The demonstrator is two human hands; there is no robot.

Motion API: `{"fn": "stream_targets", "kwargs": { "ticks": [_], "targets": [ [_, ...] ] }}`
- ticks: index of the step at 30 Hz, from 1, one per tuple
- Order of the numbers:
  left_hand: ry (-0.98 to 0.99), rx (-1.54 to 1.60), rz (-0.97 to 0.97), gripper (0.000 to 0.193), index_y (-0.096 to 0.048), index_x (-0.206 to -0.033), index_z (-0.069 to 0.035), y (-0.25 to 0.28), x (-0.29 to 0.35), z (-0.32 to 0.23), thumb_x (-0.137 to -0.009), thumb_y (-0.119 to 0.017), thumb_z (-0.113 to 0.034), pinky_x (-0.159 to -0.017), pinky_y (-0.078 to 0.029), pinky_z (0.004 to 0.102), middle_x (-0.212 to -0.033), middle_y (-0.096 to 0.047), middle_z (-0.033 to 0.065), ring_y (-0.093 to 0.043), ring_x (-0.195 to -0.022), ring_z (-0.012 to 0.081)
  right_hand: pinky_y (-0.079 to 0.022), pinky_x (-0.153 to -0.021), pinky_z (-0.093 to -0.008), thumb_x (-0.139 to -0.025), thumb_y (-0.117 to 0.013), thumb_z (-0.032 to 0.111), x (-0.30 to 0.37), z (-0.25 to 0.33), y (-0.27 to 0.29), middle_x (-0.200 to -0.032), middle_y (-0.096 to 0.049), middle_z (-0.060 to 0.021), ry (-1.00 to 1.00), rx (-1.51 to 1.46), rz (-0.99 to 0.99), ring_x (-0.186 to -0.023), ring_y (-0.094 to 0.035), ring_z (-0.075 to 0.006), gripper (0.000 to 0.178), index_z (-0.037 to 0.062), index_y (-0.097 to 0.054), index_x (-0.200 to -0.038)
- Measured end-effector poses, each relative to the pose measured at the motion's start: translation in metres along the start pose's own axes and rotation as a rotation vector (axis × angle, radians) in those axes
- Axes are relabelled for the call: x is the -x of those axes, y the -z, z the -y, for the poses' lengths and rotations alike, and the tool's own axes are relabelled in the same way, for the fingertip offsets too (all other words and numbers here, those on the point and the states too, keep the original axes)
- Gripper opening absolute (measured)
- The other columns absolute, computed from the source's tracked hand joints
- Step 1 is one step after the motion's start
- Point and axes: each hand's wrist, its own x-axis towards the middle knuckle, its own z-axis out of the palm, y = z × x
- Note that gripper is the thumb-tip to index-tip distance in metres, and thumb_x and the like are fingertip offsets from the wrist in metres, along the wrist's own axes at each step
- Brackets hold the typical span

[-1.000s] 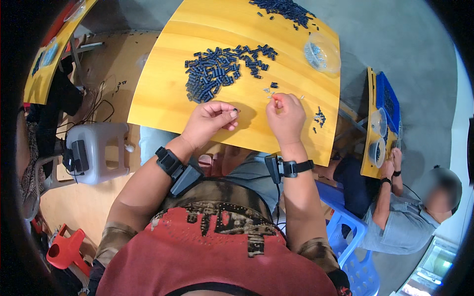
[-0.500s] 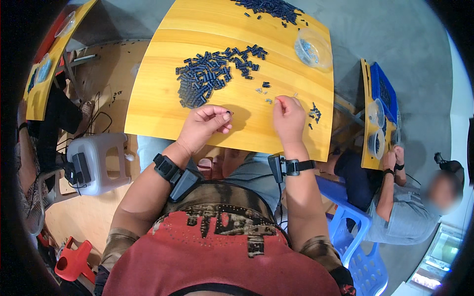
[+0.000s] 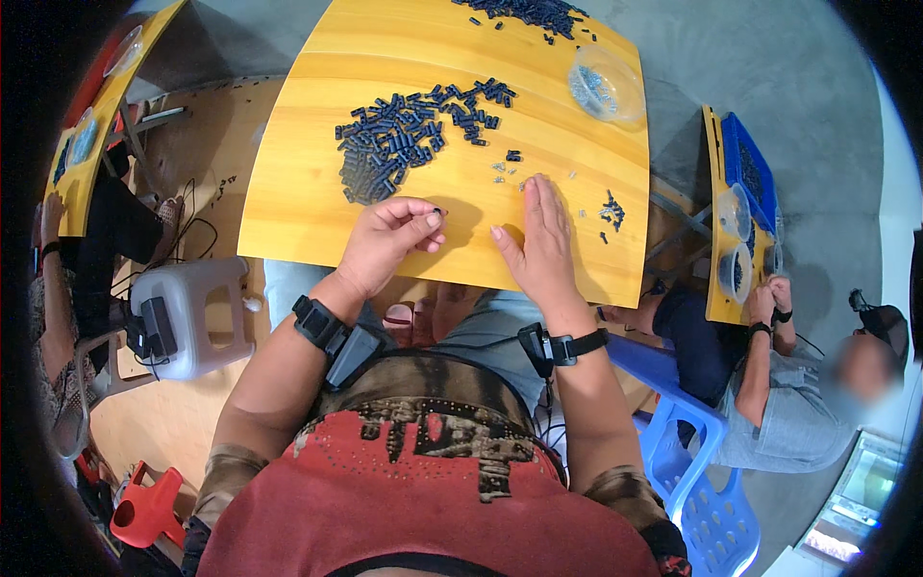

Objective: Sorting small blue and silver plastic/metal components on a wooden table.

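Left grip (image 3: 389,237) pinches a small, black, seemingly plastic piece (image 3: 437,212), likely light, stiff and best held by its sides; right grip (image 3: 542,245) is spread.

Yellow wood-grained table (image 3: 538,125), black pieces (image 3: 389,146), red dotted shirt (image 3: 433,529), blue chair (image 3: 673,392)

The person's bare left forearm (image 3: 274,389) slants inward to a bare left hand (image 3: 383,248), thumb pressed to the index finger in a pinch, the other fingers curled. From here I see the bare right forearm (image 3: 591,409) pointing nearly straight ahead, its bare right hand (image 3: 546,245) well apart, fingers extended, thumb spread leftward.
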Motion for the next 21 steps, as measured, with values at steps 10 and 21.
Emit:
{"fn": "stream_targets", "kwargs": {
  "ticks": [10, 21],
  "targets": [
    [-0.021, 0.008, 0.013, 0.017, -0.059, -0.097, 0.002, -0.001, 0.003, 0.0, -0.086, -0.061, -0.012, -0.069, -0.051, 0.0238, -0.088, -0.063, 0.0061, -0.061, -0.076, 0.0122, -0.017, -0.108, -0.0474, -0.084, -0.056, 0.039, -0.01, 0.003, -0.008, -0.143, -0.022, -0.0233, -0.016, 0.062, 0.078, -0.133, -0.021, -0.0369, 0.074, -0.0034, -0.026, -0.136],
    [-0.004, 0.027, 0.018, 0.014, -0.059, -0.099, 0.0, 0.002, -0.001, 0.0, -0.087, -0.059, -0.006, -0.067, -0.05, 0.0254, -0.093, -0.063, 0.008, -0.061, -0.077, 0.0145, -0.018, -0.107, -0.0484, -0.083, -0.056, 0.037, -0.021, 0.017, 0.0, -0.142, -0.026, -0.0195, 0.052, -0.052, -0.12, -0.133, -0.023, -0.0346, 0.072, -0.0016, -0.027, -0.136]
  ]
}}
